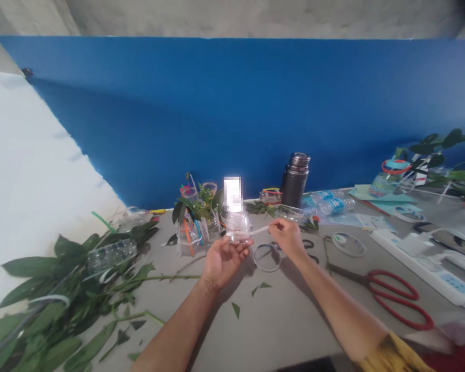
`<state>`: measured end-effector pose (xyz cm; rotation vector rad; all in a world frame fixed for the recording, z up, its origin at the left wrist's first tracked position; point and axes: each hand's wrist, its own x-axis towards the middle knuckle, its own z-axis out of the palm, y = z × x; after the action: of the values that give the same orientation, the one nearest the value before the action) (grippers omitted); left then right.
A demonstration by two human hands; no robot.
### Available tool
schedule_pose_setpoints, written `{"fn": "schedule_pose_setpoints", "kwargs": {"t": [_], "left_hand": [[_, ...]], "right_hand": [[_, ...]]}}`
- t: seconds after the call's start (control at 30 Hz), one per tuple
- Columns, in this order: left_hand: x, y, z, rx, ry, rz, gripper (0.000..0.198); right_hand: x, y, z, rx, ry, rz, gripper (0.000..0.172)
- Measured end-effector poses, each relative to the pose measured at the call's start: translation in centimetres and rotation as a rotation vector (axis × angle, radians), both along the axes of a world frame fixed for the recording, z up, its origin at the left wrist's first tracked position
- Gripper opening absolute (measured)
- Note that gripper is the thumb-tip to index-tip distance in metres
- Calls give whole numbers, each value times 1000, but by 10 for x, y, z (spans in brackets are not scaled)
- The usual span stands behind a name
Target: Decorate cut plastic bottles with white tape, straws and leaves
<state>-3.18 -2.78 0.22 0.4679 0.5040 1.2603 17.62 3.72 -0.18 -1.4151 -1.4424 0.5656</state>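
Note:
My left hand (227, 258) is held palm up with its fingers around the base of a small clear plastic container (238, 223). A pixelated white patch covers what is just above the container. From its side a narrow whitish strip (260, 230) runs to the right. My right hand (289, 236) pinches the free end of that strip. Below and between my hands a pale ring (267, 257), looking like a roll of tape, is on the table. Black-handled scissors (308, 244) are partly hidden behind my right wrist.
Leafy cuttings (46, 299) cover the table's left side. Plastic containers with leaves and coloured strips (191, 235) stand behind my left hand. A dark flask (295, 181) stands at the back. Red-handled shears (395, 297) and a power strip (430, 268) lie to the right.

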Motion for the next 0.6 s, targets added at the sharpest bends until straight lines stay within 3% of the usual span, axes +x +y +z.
{"fn": "schedule_pose_setpoints", "kwargs": {"t": [0.17, 0.33, 0.43, 0.53, 0.6], "left_hand": [[0, -5, 4, 34, -41, -56, 28], [-4, -3, 2, 19, -2, -105, 33], [-7, -3, -3, -2, 38, -269, 33], [-7, -8, -15, -15, 158, -537, 38], [-6, -14, -26, -7, 242, -581, 38]], "right_hand": [[9, 11, -6, -17, -41, -67, 23], [14, 16, -10, 12, -76, -126, 24], [22, 22, -10, 21, -74, -168, 25], [30, 28, -9, 30, -52, -195, 26], [34, 30, -8, 34, -35, -205, 28]]}}
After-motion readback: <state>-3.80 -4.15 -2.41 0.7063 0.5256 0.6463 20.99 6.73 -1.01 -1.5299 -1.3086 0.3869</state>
